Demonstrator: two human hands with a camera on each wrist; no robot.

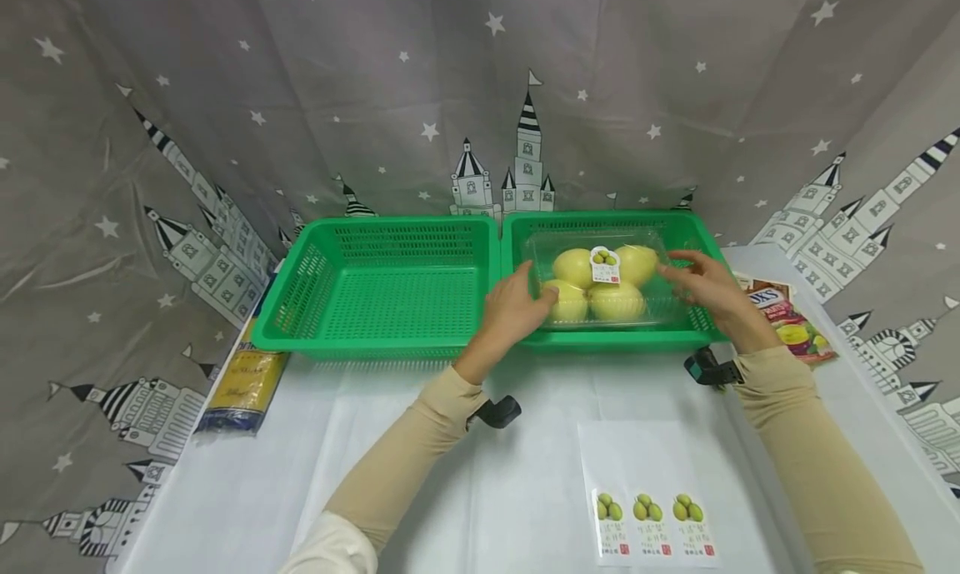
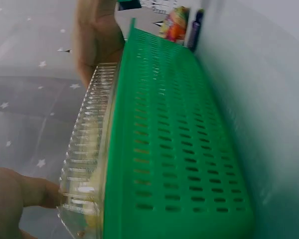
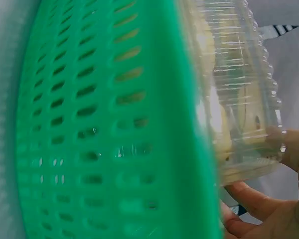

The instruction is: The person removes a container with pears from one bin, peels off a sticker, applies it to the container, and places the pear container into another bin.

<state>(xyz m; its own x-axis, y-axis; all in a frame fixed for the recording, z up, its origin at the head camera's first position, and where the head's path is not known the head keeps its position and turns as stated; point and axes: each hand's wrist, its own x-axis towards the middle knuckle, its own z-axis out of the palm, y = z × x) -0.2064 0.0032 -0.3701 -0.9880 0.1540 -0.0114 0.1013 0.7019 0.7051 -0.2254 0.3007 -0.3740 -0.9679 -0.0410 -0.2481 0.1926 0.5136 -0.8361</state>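
Note:
A clear plastic clamshell box point(image 1: 652, 301) of several pale yellow fruits point(image 1: 617, 301) is at the right green basket point(image 1: 592, 339), overlapping its opening in the head view. On its lid sits a white label point(image 1: 605, 265) with a picture of green fruit. My left hand point(image 1: 516, 303) holds the box's left end, thumb at the lid's edge. At the opposite end, my right hand point(image 1: 708, 287) grips a corner. In the right wrist view, the right thumb is on the upper edge and the fingers point(image 3: 251, 199) are by the lower edge. Both wrist views show the box point(image 2: 84, 144) rising above the basket's rim.
Beside the right basket stands a second green basket point(image 1: 408, 303). A yellow and blue packet point(image 1: 243, 378) lies on the left, a red packet point(image 1: 787, 316) on the right. A sheet of printed stickers point(image 1: 648, 482) lies on the white table point(image 1: 525, 482); a patterned curtain hangs behind.

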